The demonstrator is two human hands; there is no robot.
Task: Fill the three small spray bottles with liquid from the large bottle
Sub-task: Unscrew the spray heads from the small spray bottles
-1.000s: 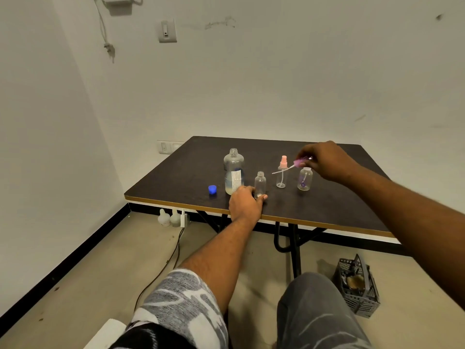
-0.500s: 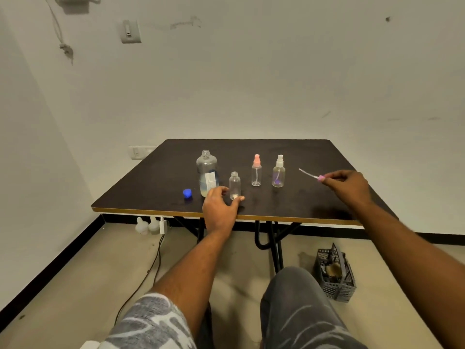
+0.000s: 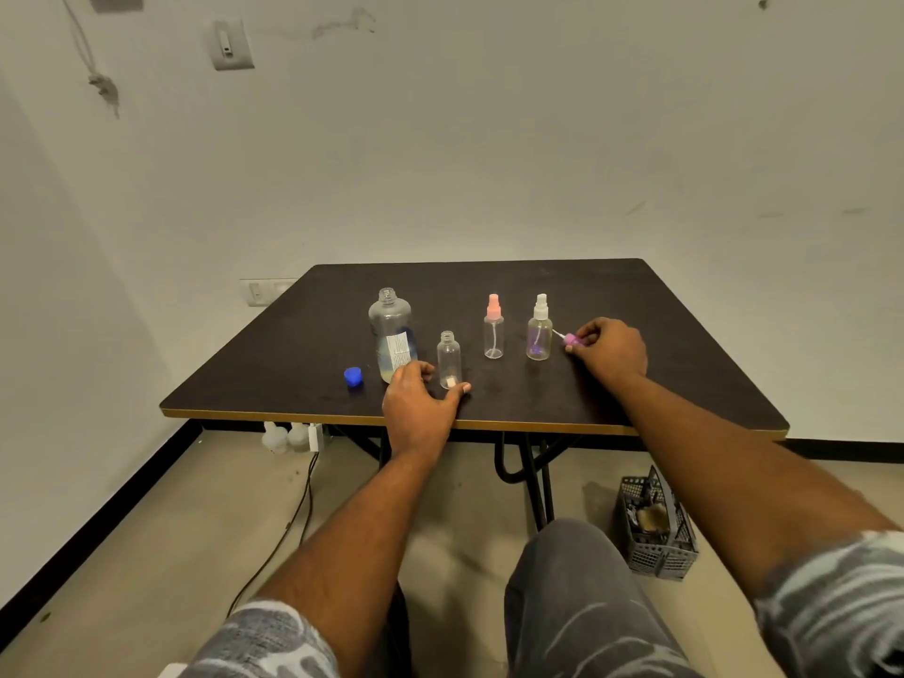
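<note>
On the dark table (image 3: 660, 384) the large clear bottle (image 3: 391, 335) stands uncapped, with pale liquid low inside. Its blue cap (image 3: 353, 376) lies to its left. A small bottle (image 3: 449, 359) without a top stands beside it, and my left hand (image 3: 418, 408) rests at its base, thumb and fingers around the bottom. Further right stand a pink-topped spray bottle (image 3: 494, 330) and a white-topped spray bottle (image 3: 539, 330). My right hand (image 3: 609, 352) pinches a purple spray top (image 3: 570, 340) with its thin tube, low over the table, just right of the white-topped bottle.
A grey plastic basket (image 3: 655, 535) sits on the floor under the table's right side. White bottles (image 3: 286, 437) and a cable (image 3: 293, 511) lie on the floor by the left wall. My knees are below the table's front edge (image 3: 538, 426).
My right hand carried the purple spray top from the bottles out to the right, then back and down beside the white-topped bottle. My left hand stayed at the small open bottle.
</note>
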